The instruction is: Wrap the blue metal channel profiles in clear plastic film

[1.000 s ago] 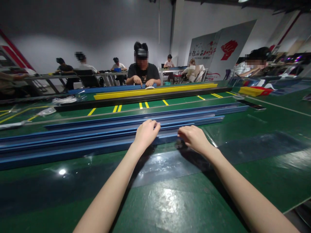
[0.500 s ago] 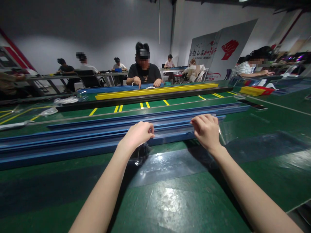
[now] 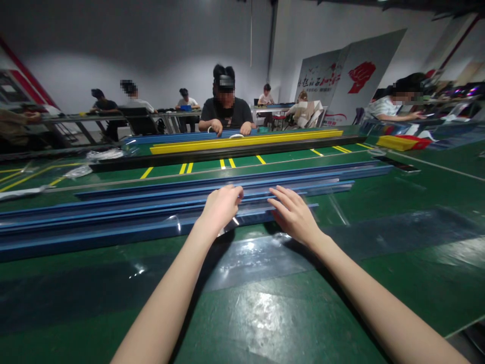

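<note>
Blue channel-shaped strips (image 3: 113,237) lie lengthwise across the table in front of me, the nearest ones under my hands. My left hand (image 3: 223,205) is closed, thumb and fingers pinching clear plastic film (image 3: 228,225) above the nearest strip. The film's exact extent is hard to make out, as only glints and edges show. To its right, my right hand (image 3: 295,215) hovers over the same strip with fingers apart and nothing visibly gripped. A flat clear sheet (image 3: 261,258) lies on the green table between my forearms.
Beyond the blue strips lie a yellow strip (image 3: 246,142) and a black strip (image 3: 235,154). A phone (image 3: 397,164) and a yellow tray (image 3: 396,142) are at the right. Across the table sits a person (image 3: 227,108) handling strips. Crumpled plastic (image 3: 79,171) lies at the left.
My right hand has moved left, toward my left hand, and its fingers have opened from a pinch. My left hand has shifted slightly up and right, still closed.
</note>
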Demonstrator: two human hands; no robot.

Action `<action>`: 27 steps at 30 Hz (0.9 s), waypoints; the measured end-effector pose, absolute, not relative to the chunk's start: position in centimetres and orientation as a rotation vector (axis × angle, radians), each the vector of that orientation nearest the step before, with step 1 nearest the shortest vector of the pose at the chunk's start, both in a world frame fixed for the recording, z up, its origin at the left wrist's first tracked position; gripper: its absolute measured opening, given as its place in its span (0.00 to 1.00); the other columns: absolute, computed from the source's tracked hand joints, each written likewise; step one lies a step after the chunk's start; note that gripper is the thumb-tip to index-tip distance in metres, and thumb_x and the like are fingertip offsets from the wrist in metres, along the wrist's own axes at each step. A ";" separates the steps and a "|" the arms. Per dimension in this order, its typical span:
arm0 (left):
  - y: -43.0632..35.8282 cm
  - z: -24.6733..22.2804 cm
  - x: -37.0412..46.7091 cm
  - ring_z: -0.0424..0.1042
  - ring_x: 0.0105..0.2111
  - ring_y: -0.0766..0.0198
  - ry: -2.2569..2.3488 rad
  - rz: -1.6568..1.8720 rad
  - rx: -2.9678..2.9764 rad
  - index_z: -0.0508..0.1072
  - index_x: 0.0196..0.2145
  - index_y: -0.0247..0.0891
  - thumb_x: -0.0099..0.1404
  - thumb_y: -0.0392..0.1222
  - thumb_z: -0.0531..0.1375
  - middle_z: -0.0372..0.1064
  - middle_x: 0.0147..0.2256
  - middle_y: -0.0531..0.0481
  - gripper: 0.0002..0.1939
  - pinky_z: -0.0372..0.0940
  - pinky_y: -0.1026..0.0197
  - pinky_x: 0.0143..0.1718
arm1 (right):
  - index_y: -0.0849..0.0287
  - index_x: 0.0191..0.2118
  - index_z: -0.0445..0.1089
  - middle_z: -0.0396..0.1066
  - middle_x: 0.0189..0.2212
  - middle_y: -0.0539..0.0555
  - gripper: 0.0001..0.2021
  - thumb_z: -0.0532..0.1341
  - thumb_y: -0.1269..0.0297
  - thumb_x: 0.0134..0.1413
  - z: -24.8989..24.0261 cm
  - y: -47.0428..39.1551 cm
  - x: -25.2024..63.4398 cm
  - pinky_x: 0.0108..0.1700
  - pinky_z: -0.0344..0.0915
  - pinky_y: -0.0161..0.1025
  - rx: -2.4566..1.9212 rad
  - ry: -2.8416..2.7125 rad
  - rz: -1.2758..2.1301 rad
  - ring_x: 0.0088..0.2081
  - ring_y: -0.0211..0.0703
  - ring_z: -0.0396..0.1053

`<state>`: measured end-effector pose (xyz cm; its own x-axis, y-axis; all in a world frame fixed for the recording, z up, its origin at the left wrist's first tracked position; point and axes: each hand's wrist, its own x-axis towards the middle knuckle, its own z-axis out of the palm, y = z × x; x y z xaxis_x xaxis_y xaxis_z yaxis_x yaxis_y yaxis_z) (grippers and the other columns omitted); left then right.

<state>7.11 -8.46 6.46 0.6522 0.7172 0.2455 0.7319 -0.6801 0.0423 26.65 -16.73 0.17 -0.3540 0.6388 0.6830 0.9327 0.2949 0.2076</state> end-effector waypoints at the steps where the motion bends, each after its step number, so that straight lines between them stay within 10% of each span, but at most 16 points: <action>1: -8.5 6.2 7.2 0.68 0.38 0.60 -1.210 -0.386 -2.775 0.69 0.38 0.41 0.62 0.34 0.51 0.69 0.37 0.49 0.10 0.59 0.62 0.34 | 0.61 0.50 0.63 0.59 0.55 0.59 0.16 0.49 0.66 0.57 -0.1 -16.6 26.7 0.55 0.54 0.49 -1.429 -2.143 -0.780 0.59 0.48 0.51; 27: -7.8 3.3 7.7 0.62 0.45 0.57 -1.108 -0.448 -2.784 0.70 0.43 0.38 0.65 0.43 0.49 0.66 0.44 0.46 0.14 0.56 0.56 0.45 | 0.57 0.48 0.64 0.66 0.49 0.56 0.21 0.41 0.54 0.61 0.4 -16.6 30.1 0.45 0.57 0.42 -2.212 -1.888 -0.537 0.50 0.46 0.62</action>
